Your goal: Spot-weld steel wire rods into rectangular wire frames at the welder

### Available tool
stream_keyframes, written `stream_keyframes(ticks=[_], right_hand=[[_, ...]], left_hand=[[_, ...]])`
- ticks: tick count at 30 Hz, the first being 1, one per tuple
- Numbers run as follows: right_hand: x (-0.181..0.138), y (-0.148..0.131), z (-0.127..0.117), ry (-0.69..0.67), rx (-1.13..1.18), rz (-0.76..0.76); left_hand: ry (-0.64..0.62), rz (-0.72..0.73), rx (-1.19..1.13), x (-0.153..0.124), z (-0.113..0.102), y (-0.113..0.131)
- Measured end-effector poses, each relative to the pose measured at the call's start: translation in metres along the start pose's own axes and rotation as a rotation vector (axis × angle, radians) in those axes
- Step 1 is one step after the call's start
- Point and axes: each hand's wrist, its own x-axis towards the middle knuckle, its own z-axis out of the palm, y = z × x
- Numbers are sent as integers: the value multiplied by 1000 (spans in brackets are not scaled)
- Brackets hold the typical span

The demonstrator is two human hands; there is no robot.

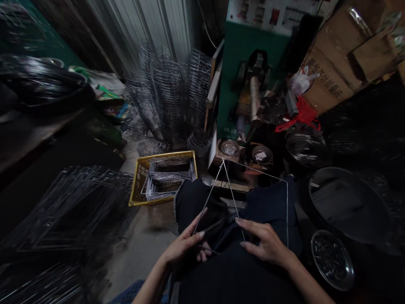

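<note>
Wire frame (229, 185) rests over the person's dark lap, and its pointy top sticks up toward the green machine (240, 84). The left hand (185, 245) has its fingers closed on the frame's near end. The right hand (265, 242) lies mostly open, with its fingertips touching the wire. A yellow crate (134, 185) full of more frames sits on the floor to the left. A shiny bowl (332, 259) sits near the right hand.

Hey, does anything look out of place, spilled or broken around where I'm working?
Nothing looks spilled or broken. The only untidy spot is the yellow crate, where the stack of wire frames lies skewed to its sides. The bent wire between the left hand and right hand looks intact.
</note>
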Motion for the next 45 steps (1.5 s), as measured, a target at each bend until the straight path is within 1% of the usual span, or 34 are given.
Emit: stream_keyframes(ticks=[3, 9, 14, 20, 24, 33, 40, 45], right_hand=[[-1, 7, 1, 2, -11, 24], [-3, 13, -3, 72, -35, 60], [-4, 9, -6, 98, -36, 52], [-4, 4, 2, 85, -25, -1], [-3, 1, 6, 85, -28, 12], [2, -2, 9, 132, -40, -13], [5, -4, 13, 139, -81, -12], [8, -9, 14, 184, -94, -45]], left_hand=[[8, -9, -5, 1, 2, 0], [5, -18, -17, 4, 4, -1], [-10, -16, -2, 7, 6, -1], [3, -15, -18, 9, 14, 3], [3, -10, -36, 12, 18, 5], [-25, 38, -26, 16, 16, 3], [-18, 66, -37, 15, 18, 4], [-4, 71, -33, 15, 20, 6]])
